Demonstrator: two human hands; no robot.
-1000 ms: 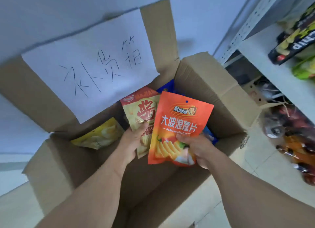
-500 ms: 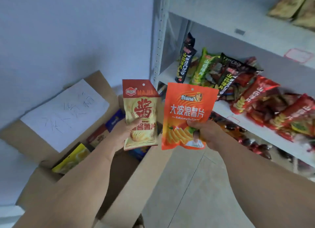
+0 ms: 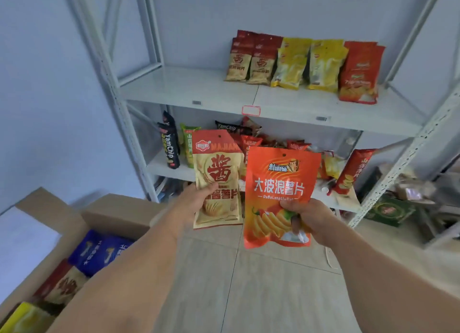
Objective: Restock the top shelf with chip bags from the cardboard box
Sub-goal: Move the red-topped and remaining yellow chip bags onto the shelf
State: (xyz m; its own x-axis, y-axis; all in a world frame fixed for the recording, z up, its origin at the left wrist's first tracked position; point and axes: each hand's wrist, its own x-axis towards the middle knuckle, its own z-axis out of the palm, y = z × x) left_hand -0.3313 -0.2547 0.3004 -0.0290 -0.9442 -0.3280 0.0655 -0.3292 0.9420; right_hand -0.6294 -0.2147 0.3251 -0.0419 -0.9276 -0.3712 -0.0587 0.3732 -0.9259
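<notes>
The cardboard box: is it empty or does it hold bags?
Not empty. Blue bags and a yellow bag lie inside the cardboard box.

1. The beige bag (image 3: 219, 180) in the left hand (image 3: 199, 199) reads "MAJIAN" on its red top band, cut off at the edge, beside a small red logo too small to read. A large red "酱" stands below, and under it a line ending "酱薯片", partly covered by the thumb.
2. The orange bag (image 3: 280, 195) in the right hand (image 3: 307, 219) reads "大波浪薯片" in white, with "DaBoLangShuPian" in small letters under it. The brand mark above is blurred.
3. The black bag (image 3: 170, 147) on the middle shelf (image 3: 161, 167) reads "YamChip" down its face.
4. Another black bag (image 3: 227, 127) behind reads "YamChip" across.
5. Print on the top-shelf bags is too blurred to read.
</notes>
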